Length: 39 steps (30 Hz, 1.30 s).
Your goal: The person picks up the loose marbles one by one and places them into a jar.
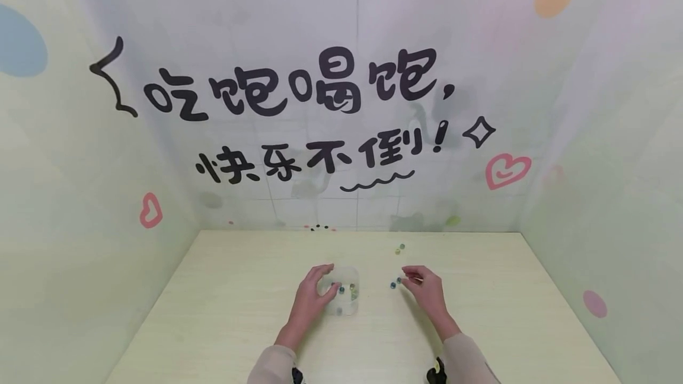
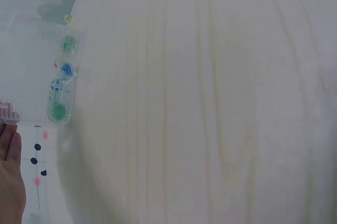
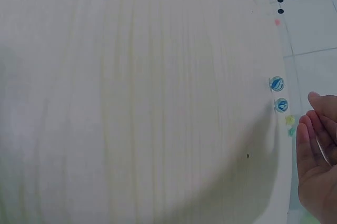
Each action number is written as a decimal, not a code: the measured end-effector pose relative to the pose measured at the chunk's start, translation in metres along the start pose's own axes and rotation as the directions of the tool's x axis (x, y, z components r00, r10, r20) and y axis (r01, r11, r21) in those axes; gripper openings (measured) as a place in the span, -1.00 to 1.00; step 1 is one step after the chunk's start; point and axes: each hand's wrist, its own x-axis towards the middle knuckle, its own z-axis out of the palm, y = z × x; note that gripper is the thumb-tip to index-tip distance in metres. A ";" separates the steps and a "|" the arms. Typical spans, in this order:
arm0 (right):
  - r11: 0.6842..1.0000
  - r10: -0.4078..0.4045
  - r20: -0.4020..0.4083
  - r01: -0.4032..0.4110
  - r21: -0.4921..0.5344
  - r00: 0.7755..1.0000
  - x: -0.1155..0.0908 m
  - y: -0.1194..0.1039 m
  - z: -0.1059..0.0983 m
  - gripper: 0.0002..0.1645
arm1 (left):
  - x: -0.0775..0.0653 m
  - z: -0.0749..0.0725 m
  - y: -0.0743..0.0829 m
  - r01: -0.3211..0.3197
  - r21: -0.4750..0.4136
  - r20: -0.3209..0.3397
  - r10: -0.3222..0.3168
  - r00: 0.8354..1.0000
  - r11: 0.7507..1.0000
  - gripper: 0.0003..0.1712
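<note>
My left hand (image 1: pixel 310 295) holds a small clear plastic box (image 1: pixel 349 308) on the table, thumb at the near side and fingers round the far left corner. Several glass marbles (image 2: pixel 66 70), blue, green and yellowish, lie on the bottom of the box. To the right of it, two blue swirled marbles (image 3: pixel 277 83) sit side by side on the tabletop. My right hand (image 1: pixel 428 294) hovers just right of these, its fingers gently bent and the thumb apart from them. Nothing shows between its fingertips.
Farther back on the table (image 1: pixel 224 289) lie two more marbles (image 1: pixel 399 249), greenish and yellowish. A printed wall sheet (image 1: pixel 299 28) with dark lettering rises behind the table's back edge, and similar sheets stand at both sides.
</note>
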 end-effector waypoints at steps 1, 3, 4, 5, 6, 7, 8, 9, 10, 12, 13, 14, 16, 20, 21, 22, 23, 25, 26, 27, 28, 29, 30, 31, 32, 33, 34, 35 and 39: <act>1.000 0.004 0.003 -0.004 -0.007 1.000 0.001 0.001 0.001 -0.73 | 0.000 0.000 0.000 -0.001 0.000 0.000 0.001 1.000 1.000 -0.49; 1.000 0.014 0.011 -0.014 -0.027 1.000 0.002 0.003 0.002 -0.73 | 0.000 0.000 0.001 -0.001 -0.002 0.002 0.001 1.000 1.000 -0.49; 0.999 0.021 0.013 -0.021 -0.036 1.000 0.002 0.004 0.002 -0.74 | 0.000 0.000 0.001 0.000 -0.001 0.002 0.000 1.000 1.000 -0.49; 0.999 0.029 0.015 -0.029 -0.041 0.999 0.003 0.005 0.003 -0.74 | 0.000 0.000 0.001 0.000 0.001 0.002 0.000 1.000 1.000 -0.49; 0.998 0.038 0.017 -0.037 -0.048 0.999 0.003 0.006 0.003 -0.74 | 0.000 0.000 0.001 0.002 0.002 0.002 -0.002 1.000 1.000 -0.49; 0.998 0.047 0.017 -0.046 -0.050 0.999 0.004 0.006 0.003 -0.74 | 0.000 0.000 0.001 0.004 0.002 0.003 -0.004 1.000 1.000 -0.49; 0.997 0.052 0.019 -0.051 -0.053 0.998 0.004 0.007 0.003 -0.73 | 0.000 0.000 0.001 0.006 0.004 0.003 -0.006 1.000 1.000 -0.49; 0.997 0.061 0.021 -0.059 -0.050 0.998 0.004 0.007 0.003 -0.73 | 0.000 0.000 0.001 0.009 0.007 0.004 -0.009 1.000 1.000 -0.49; 0.997 0.069 0.022 -0.067 -0.046 0.997 0.005 0.007 0.003 -0.73 | 0.000 0.000 0.001 0.011 0.008 0.004 -0.011 1.000 1.000 -0.49; 0.996 0.079 0.028 -0.078 -0.037 0.996 0.005 0.008 0.003 -0.73 | 0.000 -0.001 0.001 0.018 0.005 0.006 -0.018 1.000 1.000 -0.48; 0.996 0.079 0.031 -0.077 -0.036 0.996 0.005 0.008 0.003 -0.72 | 0.000 -0.001 0.002 0.021 0.004 0.007 -0.021 1.000 1.000 -0.48; 0.996 0.079 0.033 -0.078 -0.036 0.996 0.006 0.008 0.003 -0.72 | 0.000 -0.001 0.002 0.023 0.005 0.006 -0.023 1.000 1.000 -0.48; 0.995 0.091 0.033 -0.090 -0.032 0.995 0.006 0.009 0.004 -0.72 | 0.000 -0.001 0.002 0.021 0.006 0.006 -0.021 1.000 1.000 -0.49; 0.995 0.089 0.033 -0.088 -0.042 0.995 0.007 0.010 0.005 -0.72 | 0.000 -0.002 0.004 0.019 0.014 0.001 -0.019 1.000 1.000 -0.51; 0.995 0.088 0.034 -0.087 -0.046 0.996 0.007 0.011 0.006 -0.72 | 0.000 -0.002 0.004 0.018 0.014 0.000 -0.018 1.000 1.000 -0.51; 0.995 0.089 0.034 -0.087 -0.051 0.995 0.008 0.011 0.006 -0.72 | 0.000 -0.002 0.004 0.024 0.013 -0.001 -0.023 1.000 1.000 -0.51; 0.995 0.088 0.034 -0.086 -0.056 0.996 0.008 0.012 0.006 -0.72 | 0.000 -0.002 0.004 0.022 0.020 -0.003 -0.022 1.000 1.000 -0.51; 0.995 0.078 0.039 -0.076 -0.068 0.996 0.008 0.013 0.006 -0.73 | 0.000 -0.002 0.004 0.018 0.033 -0.008 -0.018 1.000 0.999 -0.52; 0.995 0.077 0.041 -0.074 -0.073 0.996 0.009 0.014 0.007 -0.73 | 0.000 -0.002 0.004 0.017 0.037 -0.011 -0.017 1.000 0.999 -0.52; 0.994 0.076 0.045 -0.072 -0.078 0.996 0.009 0.014 0.006 -0.74 | 0.001 -0.001 0.003 0.017 0.039 -0.014 -0.016 1.000 0.999 -0.52; 0.994 0.075 0.049 -0.071 -0.080 0.996 0.009 0.014 0.007 -0.74 | 0.001 -0.001 0.003 0.017 0.043 -0.017 -0.016 1.000 0.999 -0.52; 0.994 0.070 0.053 -0.066 -0.082 0.996 0.009 0.015 0.007 -0.75 | 0.001 -0.001 0.003 0.013 0.046 -0.019 -0.012 1.000 0.999 -0.52; 0.995 0.065 0.055 -0.060 -0.083 0.996 0.010 0.015 0.007 -0.75 | 0.001 -0.001 0.003 0.014 0.046 -0.020 -0.013 1.000 0.999 -0.52; 0.994 0.068 0.056 -0.064 -0.086 0.996 0.010 0.015 0.007 -0.75 | 0.001 -0.001 0.002 0.013 0.042 -0.020 -0.012 1.000 0.999 -0.52; 0.994 0.077 0.055 -0.072 -0.085 0.996 0.010 0.015 0.007 -0.76 | 0.001 -0.001 0.002 0.017 0.039 -0.019 -0.016 1.000 0.999 -0.52; 0.993 0.083 0.055 -0.078 -0.086 0.995 0.010 0.015 0.007 -0.76 | 0.001 -0.001 0.002 0.019 0.038 -0.019 -0.018 1.000 0.999 -0.51; 0.993 0.075 0.055 -0.070 -0.091 0.996 0.011 0.016 0.007 -0.76 | 0.001 -0.001 0.002 0.021 0.038 -0.018 -0.020 1.000 0.999 -0.51; 0.993 0.079 0.054 -0.074 -0.092 0.995 0.011 0.016 0.007 -0.77 | 0.000 0.000 0.001 0.022 0.037 -0.017 -0.021 1.000 0.999 -0.51; 0.993 0.070 0.055 -0.064 -0.103 0.996 0.011 0.015 0.007 -0.78 | 0.000 0.000 0.001 0.027 0.041 -0.019 -0.026 0.999 0.999 -0.51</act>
